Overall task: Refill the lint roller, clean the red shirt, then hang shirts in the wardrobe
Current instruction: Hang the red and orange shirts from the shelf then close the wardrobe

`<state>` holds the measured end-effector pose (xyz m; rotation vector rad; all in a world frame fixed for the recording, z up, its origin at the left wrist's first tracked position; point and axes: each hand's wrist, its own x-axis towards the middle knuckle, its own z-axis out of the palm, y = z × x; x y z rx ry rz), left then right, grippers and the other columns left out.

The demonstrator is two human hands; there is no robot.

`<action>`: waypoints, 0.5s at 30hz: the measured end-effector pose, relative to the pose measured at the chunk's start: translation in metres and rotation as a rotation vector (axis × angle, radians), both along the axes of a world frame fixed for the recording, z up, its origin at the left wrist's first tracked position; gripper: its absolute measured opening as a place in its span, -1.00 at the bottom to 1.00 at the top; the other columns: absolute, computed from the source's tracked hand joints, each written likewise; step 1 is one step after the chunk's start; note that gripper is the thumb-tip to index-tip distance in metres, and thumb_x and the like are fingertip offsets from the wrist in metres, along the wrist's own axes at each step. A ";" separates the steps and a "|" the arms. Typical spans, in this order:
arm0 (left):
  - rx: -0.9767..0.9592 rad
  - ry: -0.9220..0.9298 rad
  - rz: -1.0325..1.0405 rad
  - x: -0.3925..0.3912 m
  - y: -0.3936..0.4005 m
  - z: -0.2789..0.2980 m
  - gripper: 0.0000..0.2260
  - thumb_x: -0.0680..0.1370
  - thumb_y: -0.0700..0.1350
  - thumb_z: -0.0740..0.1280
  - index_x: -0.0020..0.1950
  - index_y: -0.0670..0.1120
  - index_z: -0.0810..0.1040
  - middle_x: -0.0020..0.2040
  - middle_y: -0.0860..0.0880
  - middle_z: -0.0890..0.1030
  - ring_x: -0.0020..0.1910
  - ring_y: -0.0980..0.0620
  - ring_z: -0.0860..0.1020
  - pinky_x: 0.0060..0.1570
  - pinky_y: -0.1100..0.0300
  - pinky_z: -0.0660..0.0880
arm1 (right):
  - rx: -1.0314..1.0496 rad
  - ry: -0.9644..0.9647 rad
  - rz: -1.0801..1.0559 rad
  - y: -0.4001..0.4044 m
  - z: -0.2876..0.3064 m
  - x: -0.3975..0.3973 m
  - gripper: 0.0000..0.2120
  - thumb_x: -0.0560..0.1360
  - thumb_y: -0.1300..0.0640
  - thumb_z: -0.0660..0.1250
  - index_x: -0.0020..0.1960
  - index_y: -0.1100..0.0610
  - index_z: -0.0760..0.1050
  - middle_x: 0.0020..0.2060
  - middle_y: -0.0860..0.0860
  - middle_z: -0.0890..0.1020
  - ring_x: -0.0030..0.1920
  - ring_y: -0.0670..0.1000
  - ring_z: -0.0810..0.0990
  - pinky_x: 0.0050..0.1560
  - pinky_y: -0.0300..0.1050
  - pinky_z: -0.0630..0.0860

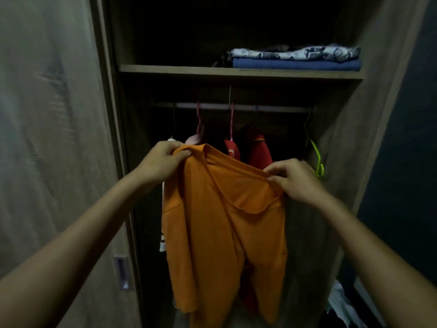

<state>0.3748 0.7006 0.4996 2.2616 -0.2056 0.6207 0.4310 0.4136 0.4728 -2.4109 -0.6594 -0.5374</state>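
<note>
An orange shirt [222, 233] hangs in front of the open wardrobe [241, 74], held up at its top by both hands. My left hand [160, 162] pinches the shirt's left shoulder near the collar. My right hand [298, 179] pinches the right side of the neckline. Behind it a red shirt [259, 151] hangs from the rail [236, 107] on a hanger. A pink hanger [198, 129] hangs just behind my left hand, and a second pink hanger hook [231, 121] carries a red garment.
A green empty hanger [315, 157] hangs at the rail's right end. Folded clothes [295, 58] lie on the shelf above. A white striped garment [163, 237] hangs at the left. The wardrobe door [54, 138] with a handle [121, 272] stands left; clothes lie bottom right [343, 306].
</note>
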 end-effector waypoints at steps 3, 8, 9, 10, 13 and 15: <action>-0.217 0.128 -0.038 0.015 -0.008 -0.007 -0.77 0.64 0.00 0.13 0.00 -0.01 0.56 0.01 -0.17 0.56 0.05 -0.10 0.56 0.19 -0.04 0.45 | 0.128 -0.094 -0.015 -0.004 -0.008 0.001 -0.78 0.53 0.24 0.34 0.05 -0.02 0.65 -0.13 -0.18 0.61 -0.11 -0.28 0.54 -0.10 -0.49 0.45; -0.128 0.118 -0.196 0.017 -0.030 -0.003 -0.68 0.62 0.07 0.14 0.08 -0.11 0.58 -0.04 -0.17 0.60 -0.04 0.00 0.60 -0.09 0.28 0.49 | 0.135 0.002 -0.036 -0.010 -0.013 0.019 -0.80 0.54 0.22 0.33 -0.03 -0.05 0.66 -0.15 -0.15 0.66 -0.15 -0.23 0.60 -0.18 -0.35 0.56; -0.095 0.142 -0.224 0.018 -0.033 -0.003 -0.67 0.61 0.07 0.15 0.05 -0.12 0.59 -0.04 -0.18 0.60 -0.06 0.01 0.61 -0.11 0.29 0.48 | 0.144 0.011 -0.042 -0.011 -0.015 0.022 -0.80 0.54 0.21 0.33 -0.04 -0.05 0.66 -0.16 -0.13 0.67 -0.16 -0.21 0.62 -0.22 -0.33 0.57; -0.091 0.155 -0.248 0.021 -0.038 -0.003 -0.67 0.61 0.07 0.16 0.02 -0.13 0.59 -0.04 -0.20 0.60 -0.06 -0.01 0.61 -0.09 0.27 0.48 | 0.154 0.013 -0.045 -0.013 -0.016 0.025 -0.80 0.54 0.21 0.33 -0.05 -0.05 0.66 -0.17 -0.13 0.67 -0.18 -0.21 0.63 -0.25 -0.35 0.55; -0.237 0.178 -0.226 0.029 -0.047 -0.001 -0.70 0.62 0.06 0.15 0.01 -0.12 0.55 -0.05 -0.17 0.56 -0.05 -0.06 0.55 -0.02 0.12 0.44 | 0.189 0.028 -0.049 -0.017 -0.018 0.033 -0.80 0.54 0.21 0.33 -0.07 -0.05 0.66 -0.20 -0.15 0.67 -0.22 -0.23 0.62 -0.31 -0.39 0.48; -0.324 0.189 -0.223 0.034 -0.052 0.003 -0.74 0.59 0.06 0.20 0.06 -0.10 0.52 -0.02 -0.09 0.53 -0.02 -0.03 0.52 0.03 0.08 0.43 | 0.236 0.048 -0.064 -0.021 -0.016 0.038 -0.80 0.54 0.21 0.33 -0.08 -0.05 0.67 -0.22 -0.15 0.66 -0.24 -0.22 0.62 -0.31 -0.36 0.48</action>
